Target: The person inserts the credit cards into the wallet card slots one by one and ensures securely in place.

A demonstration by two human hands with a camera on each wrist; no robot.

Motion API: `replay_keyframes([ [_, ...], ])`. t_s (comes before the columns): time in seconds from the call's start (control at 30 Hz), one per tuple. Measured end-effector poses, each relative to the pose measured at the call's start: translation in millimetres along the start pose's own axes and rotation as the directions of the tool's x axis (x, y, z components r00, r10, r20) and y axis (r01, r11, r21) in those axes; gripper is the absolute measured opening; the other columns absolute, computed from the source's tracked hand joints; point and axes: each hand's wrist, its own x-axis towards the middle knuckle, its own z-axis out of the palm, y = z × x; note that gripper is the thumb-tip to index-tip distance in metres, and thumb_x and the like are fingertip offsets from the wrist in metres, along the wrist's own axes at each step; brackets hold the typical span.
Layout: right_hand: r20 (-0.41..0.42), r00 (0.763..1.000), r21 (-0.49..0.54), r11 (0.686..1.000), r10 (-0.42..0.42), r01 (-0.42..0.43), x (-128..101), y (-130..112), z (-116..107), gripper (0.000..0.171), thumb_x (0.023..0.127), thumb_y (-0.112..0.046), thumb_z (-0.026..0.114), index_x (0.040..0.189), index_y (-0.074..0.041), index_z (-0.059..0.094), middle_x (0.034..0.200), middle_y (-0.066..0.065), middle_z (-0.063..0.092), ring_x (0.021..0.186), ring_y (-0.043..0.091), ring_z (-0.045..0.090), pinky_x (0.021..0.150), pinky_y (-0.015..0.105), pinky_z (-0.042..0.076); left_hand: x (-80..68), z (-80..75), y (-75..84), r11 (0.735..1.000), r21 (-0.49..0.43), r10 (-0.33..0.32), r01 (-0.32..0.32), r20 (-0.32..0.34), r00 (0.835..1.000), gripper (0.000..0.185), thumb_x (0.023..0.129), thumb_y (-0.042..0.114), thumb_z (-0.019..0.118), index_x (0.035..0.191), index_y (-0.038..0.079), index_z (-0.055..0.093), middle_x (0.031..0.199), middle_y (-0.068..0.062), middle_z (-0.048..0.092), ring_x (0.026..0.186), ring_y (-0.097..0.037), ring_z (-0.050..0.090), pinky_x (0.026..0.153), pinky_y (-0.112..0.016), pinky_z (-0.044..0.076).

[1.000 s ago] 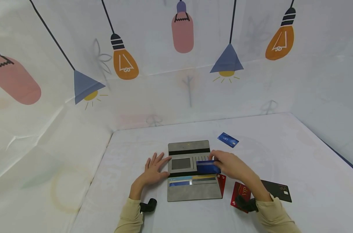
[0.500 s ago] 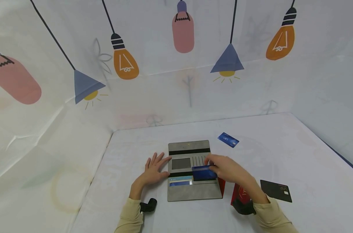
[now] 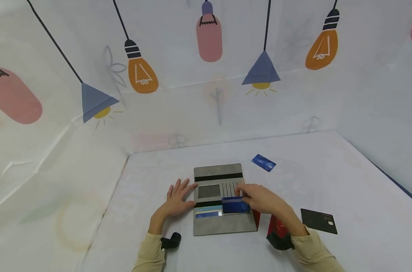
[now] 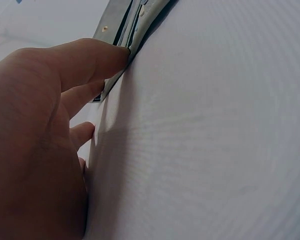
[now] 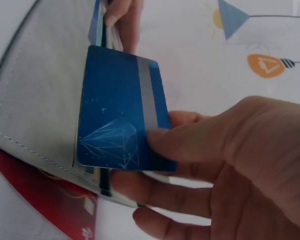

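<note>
An open grey wallet [image 3: 223,224] lies flat on the white table, with cards showing in its lower slots. My left hand [image 3: 177,198] lies flat beside it, straight fingers pressing the wallet's left edge [image 4: 117,37]. My right hand [image 3: 260,199] pinches a dark blue card [image 3: 235,206] between thumb and fingers and holds it over the wallet's lower right card slots. In the right wrist view the blue card [image 5: 121,115] with its grey stripe hovers just above the grey wallet [image 5: 37,95].
Another blue card [image 3: 263,163] lies beyond the wallet to the right. A black card [image 3: 319,221] rests at the right, and red cards [image 3: 277,224] lie partly under my right forearm. White printed walls close in the table on three sides.
My right hand has carried the blue card down and left, from the wallet's middle section to its lower card slots. The left hand has stayed pressed on the wallet's edge.
</note>
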Motion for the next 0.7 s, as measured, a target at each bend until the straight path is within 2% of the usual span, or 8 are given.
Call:
replay_keyframes([
  [0.2, 0.0, 1.0, -0.028, 0.999, 0.022, -0.022, 1.2, -2.0, 8.6, 0.018, 0.092, 0.001, 0.062, 0.103, -0.014, 0.062, 0.087, -0.001, 0.063, 0.07, 0.013, 0.052, 0.059, 0.029, 0.045, 0.3, -0.5, 1.0, 1.0, -0.001, -0.005, 0.005, 0.004, 1.0, 0.063, 0.091, 0.031, 0.063, 0.15, 0.018, 0.044, 0.163, -0.016, 0.021, 0.151, -0.042, -0.003, 0.116, -0.062, -0.005],
  [0.43, -0.008, 0.999, -0.073, 0.996, 0.049, -0.049, -0.2, -11.6, 6.6, 0.019, 0.089, -0.006, 0.071, 0.101, -0.016, 0.06, 0.088, -0.005, 0.059, 0.067, 0.012, 0.05, 0.059, 0.028, 0.045, 0.6, -1.5, 0.1, 1.0, -0.012, -0.005, 0.005, -0.003, 1.0, 0.063, 0.091, 0.031, 0.063, 0.149, 0.018, 0.045, 0.163, -0.016, 0.021, 0.151, -0.042, -0.003, 0.116, -0.062, -0.006],
  [0.57, -0.002, 0.997, -0.105, 0.991, 0.083, -0.083, -2.8, -15.9, 7.8, 0.028, 0.084, -0.017, 0.079, 0.104, -0.016, 0.06, 0.094, -0.003, 0.056, 0.076, 0.015, 0.053, 0.069, 0.033, 0.053, 0.9, -0.6, -0.9, 1.0, -0.014, -0.003, 0.003, -0.006, 1.0, 0.063, 0.09, 0.032, 0.064, 0.149, 0.018, 0.045, 0.163, -0.016, 0.022, 0.151, -0.042, -0.003, 0.116, -0.062, -0.006],
  [0.7, 0.02, 0.993, -0.177, 0.978, 0.115, -0.11, -7.1, -20.4, 12.6, 0.051, 0.073, -0.029, 0.087, 0.113, -0.013, 0.059, 0.108, 0.004, 0.055, 0.1, 0.024, 0.053, 0.09, 0.049, 0.051, 0.6, 0.4, -1.1, 1.0, -0.014, -0.002, 0.002, -0.004, 1.0, 0.063, 0.09, 0.032, 0.064, 0.149, 0.018, 0.045, 0.163, -0.016, 0.022, 0.151, -0.042, -0.003, 0.116, -0.062, -0.006],
])
